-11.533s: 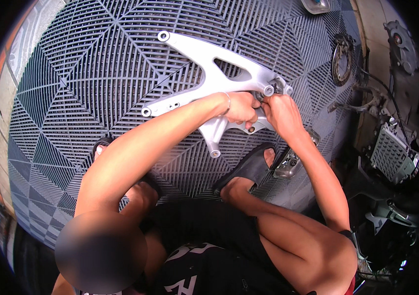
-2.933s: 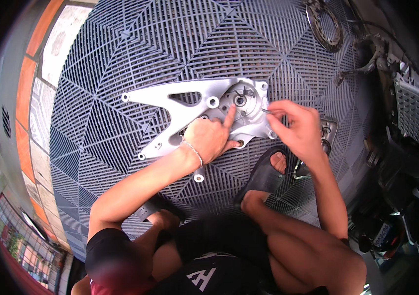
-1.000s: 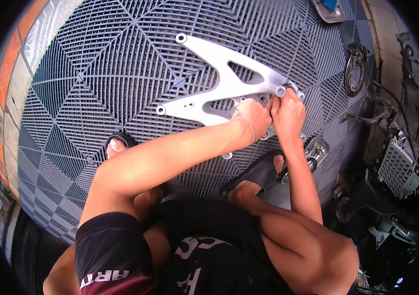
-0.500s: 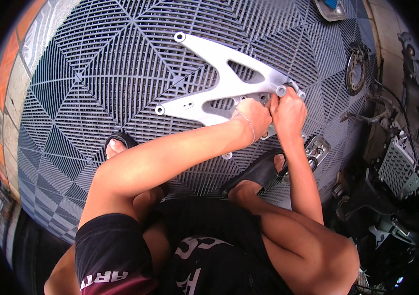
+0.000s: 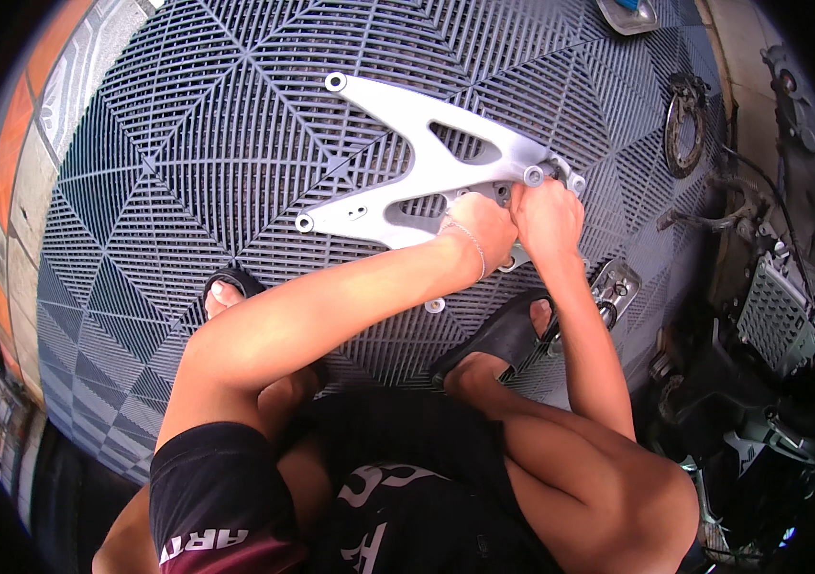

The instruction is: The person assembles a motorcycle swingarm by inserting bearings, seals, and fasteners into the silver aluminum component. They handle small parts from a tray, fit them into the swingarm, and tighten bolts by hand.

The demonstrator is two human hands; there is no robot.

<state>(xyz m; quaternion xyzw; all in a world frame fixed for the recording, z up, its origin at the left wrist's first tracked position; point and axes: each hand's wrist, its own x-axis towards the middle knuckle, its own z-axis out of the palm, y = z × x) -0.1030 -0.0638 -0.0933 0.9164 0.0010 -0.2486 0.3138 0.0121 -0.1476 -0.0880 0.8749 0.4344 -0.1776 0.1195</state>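
A silver-white motorcycle swingarm (image 5: pixel 436 158) lies on the grey slatted floor, its two forked ends pointing left. My left hand (image 5: pixel 486 228), with a thin bracelet at the wrist, is closed against the near edge of its right end. Right beside it, my right hand (image 5: pixel 549 215) is closed in a fist just below the round boss at that end. The fingertips of both hands are turned away, so whatever they pinch is hidden. Under my hands a bit of silver metal (image 5: pixel 519 256) shows, and a small round metal end (image 5: pixel 434 306) sticks out nearer to me.
A metal tray (image 5: pixel 615 290) with small parts sits beside my right sandal (image 5: pixel 498 340). Another tray (image 5: pixel 629 14) holds something blue at the top. To the right lie a brake disc (image 5: pixel 685 129), a metal bracket (image 5: pixel 714 210), a radiator-like grille (image 5: pixel 779 311) and dark motorcycle parts.
The swingarm has shifted slightly left in view and a little down at its left ends. My right hand has turned so its knuckles now face up more; both hands stay at the same end.
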